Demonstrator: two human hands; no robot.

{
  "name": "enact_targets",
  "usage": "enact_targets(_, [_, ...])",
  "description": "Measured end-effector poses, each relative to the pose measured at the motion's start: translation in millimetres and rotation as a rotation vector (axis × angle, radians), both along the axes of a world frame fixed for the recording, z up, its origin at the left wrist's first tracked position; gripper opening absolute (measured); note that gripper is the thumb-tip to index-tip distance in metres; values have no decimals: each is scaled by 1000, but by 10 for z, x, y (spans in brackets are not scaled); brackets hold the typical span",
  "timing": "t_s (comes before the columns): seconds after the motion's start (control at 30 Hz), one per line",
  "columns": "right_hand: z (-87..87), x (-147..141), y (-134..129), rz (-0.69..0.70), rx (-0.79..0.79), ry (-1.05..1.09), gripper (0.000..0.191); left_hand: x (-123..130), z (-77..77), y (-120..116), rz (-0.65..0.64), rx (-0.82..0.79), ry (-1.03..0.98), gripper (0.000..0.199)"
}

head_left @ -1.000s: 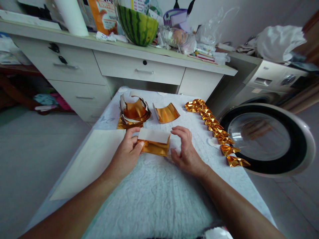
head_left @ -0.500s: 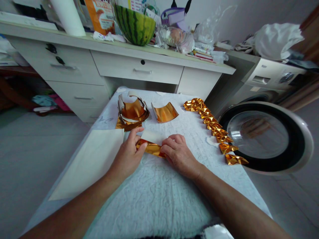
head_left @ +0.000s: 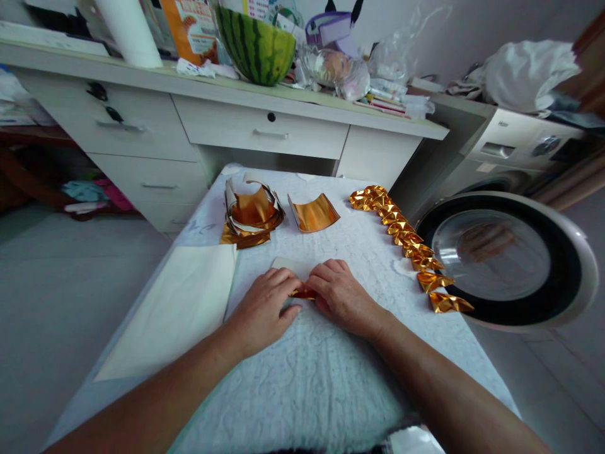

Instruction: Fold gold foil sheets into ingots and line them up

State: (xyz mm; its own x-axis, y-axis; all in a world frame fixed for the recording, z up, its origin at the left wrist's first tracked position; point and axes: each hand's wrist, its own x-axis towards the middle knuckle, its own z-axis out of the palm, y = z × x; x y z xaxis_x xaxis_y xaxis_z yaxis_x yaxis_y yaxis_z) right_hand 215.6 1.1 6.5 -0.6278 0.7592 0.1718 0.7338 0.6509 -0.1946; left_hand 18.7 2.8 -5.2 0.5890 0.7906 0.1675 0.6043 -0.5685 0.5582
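Note:
Both hands are on one sheet of gold foil paper [head_left: 302, 294] with a pale back, lying partly folded on the cloth-covered table. My left hand [head_left: 267, 307] has its curled fingers on the sheet's left part, covering most of it. My right hand [head_left: 341, 293] is closed over the right end, fingers bent down on the fold. Only a short gold strip shows between the hands, with the pale side beyond it. Past them stand a curled stack of gold foil sheets [head_left: 253, 211] and a single curved gold sheet [head_left: 316, 213].
A row of folded gold foil pieces [head_left: 404, 236] runs along the table's right side. A cream paper sheet [head_left: 174, 302] lies at the left. Behind is a counter with a watermelon half [head_left: 258, 47]. An open washing machine door [head_left: 501, 258] stands at the right.
My left hand has moved right along the sheet, closer to my right hand, and now covers more of the gold fold. My right hand has stayed nearly in place.

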Motion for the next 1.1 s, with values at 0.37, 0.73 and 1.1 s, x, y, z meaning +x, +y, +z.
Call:
enact_targets(0.37, [-35,63,40,-33,-146,203,10,28,-42,49,12,47,-21,6])
enact_targets(0.73, [-49,121,96,-61,-240,328,7,37,-23,35,46,65,1,13])
enact_targets(1.1, [-97,81,118,-149,-285,342,7,47,0,25,93,37,47,16])
